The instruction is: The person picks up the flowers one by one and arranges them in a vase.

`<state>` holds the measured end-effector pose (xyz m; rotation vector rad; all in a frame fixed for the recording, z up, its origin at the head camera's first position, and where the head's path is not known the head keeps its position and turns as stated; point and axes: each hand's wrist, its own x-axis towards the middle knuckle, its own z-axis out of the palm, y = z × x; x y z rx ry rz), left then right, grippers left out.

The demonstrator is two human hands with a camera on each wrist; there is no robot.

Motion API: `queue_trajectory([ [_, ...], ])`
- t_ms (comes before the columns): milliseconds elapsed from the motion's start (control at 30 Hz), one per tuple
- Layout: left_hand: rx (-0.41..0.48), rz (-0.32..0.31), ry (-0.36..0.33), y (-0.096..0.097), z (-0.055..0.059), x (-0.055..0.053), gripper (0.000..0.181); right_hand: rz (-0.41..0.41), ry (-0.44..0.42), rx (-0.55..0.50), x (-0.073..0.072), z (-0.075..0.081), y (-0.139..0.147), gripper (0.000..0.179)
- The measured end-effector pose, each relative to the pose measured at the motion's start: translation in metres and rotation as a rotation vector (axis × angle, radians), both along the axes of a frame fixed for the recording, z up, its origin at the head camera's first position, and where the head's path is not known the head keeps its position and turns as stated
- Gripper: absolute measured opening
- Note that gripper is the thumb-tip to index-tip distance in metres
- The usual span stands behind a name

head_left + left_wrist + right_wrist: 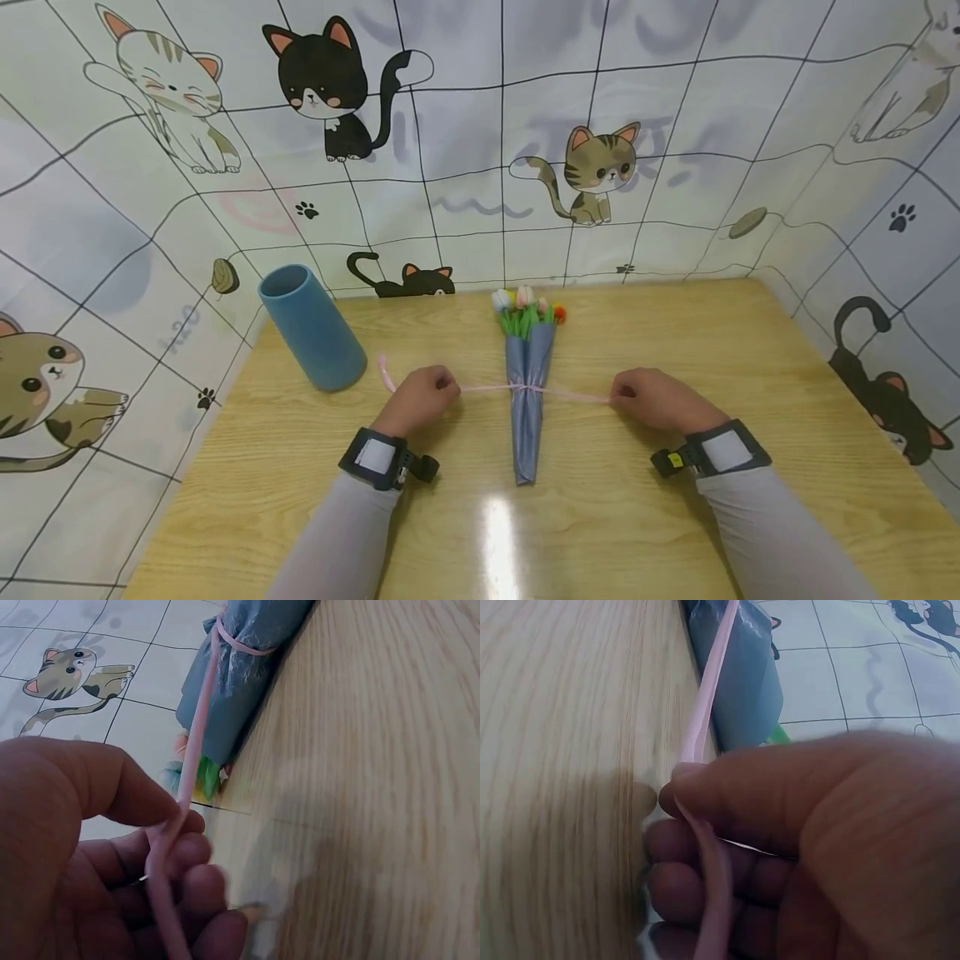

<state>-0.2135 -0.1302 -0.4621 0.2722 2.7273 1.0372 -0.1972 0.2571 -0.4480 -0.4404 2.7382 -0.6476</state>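
A bouquet of tulips wrapped in blue-grey paper lies on the wooden table, blooms toward the back wall. A pink ribbon circles the wrap at its middle and stretches out taut to both sides. On the left, my left hand pinches one ribbon end between thumb and forefinger, its loose tail running down across the curled fingers in the left wrist view. My right hand pinches the other end the same way, and the tail hangs through the palm. Both hands stay apart from the wrap.
A blue cylindrical vase stands at the back left of the table, beyond my left hand. Behind and at both sides rises a wall covering printed with cats and grid lines.
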Motion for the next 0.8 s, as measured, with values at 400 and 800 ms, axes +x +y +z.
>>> queue_trajectory([
  [400,0.085,0.042,0.255,0.027,0.003,0.004,0.013,-0.078,0.213,-0.180,-0.002,0.008,-0.024,0.016],
  [800,-0.152,-0.189,0.275,0.083,0.009,0.006,0.009,0.052,0.258,-0.236,-0.008,-0.003,-0.082,0.004],
])
